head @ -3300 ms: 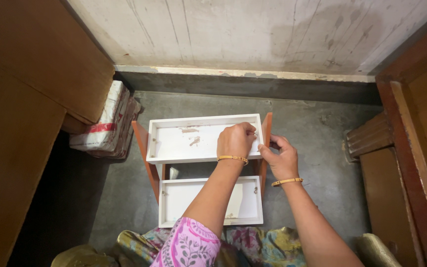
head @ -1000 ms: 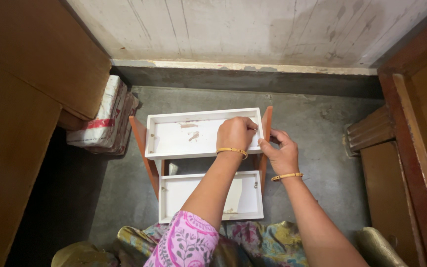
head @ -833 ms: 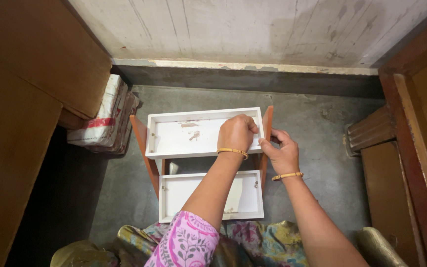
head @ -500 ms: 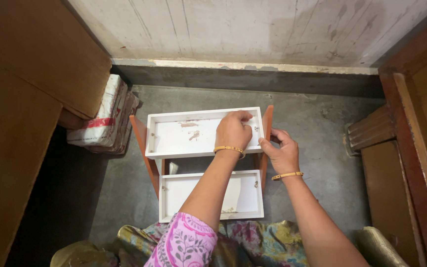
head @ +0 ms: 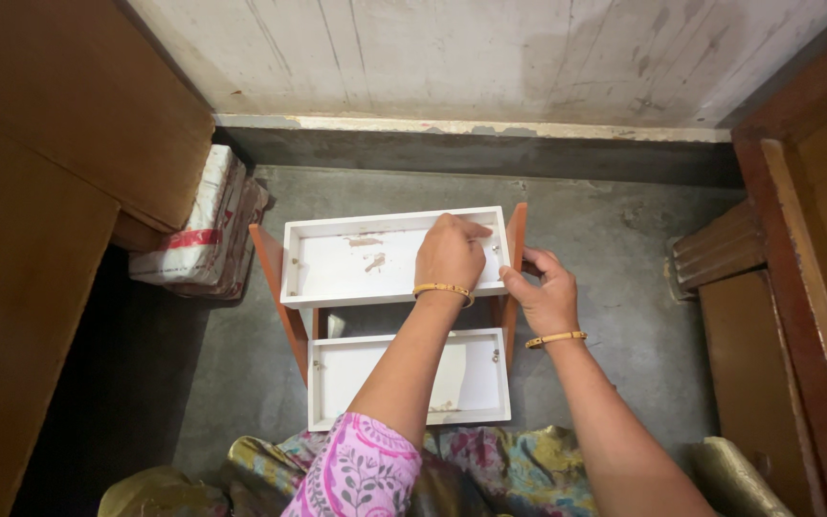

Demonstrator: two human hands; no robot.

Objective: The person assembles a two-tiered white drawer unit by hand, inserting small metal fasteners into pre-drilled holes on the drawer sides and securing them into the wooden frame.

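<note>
A small two-tier rack stands on the grey floor, with an upper white tray (head: 356, 273) and a lower white tray (head: 346, 383) between reddish wooden side pieces. My left hand (head: 449, 254) rests inside the right end of the upper tray, fingers curled toward its right wall. My right hand (head: 546, 292) grips the right wooden side piece (head: 514, 251) from outside. Small screws show in the tray walls. Whether my left hand holds a small tool or screw is hidden.
A stack of folded white sacks with red stripes (head: 205, 230) lies left of the rack. Wooden panels (head: 50, 191) rise at the left, wooden boards and a frame (head: 777, 316) at the right. A pale wall (head: 471, 57) closes the far side. Patterned cloth (head: 490, 469) lies near me.
My left hand has shifted slightly within the upper tray's right end. My right hand stays on the side piece. The rack has not moved.
</note>
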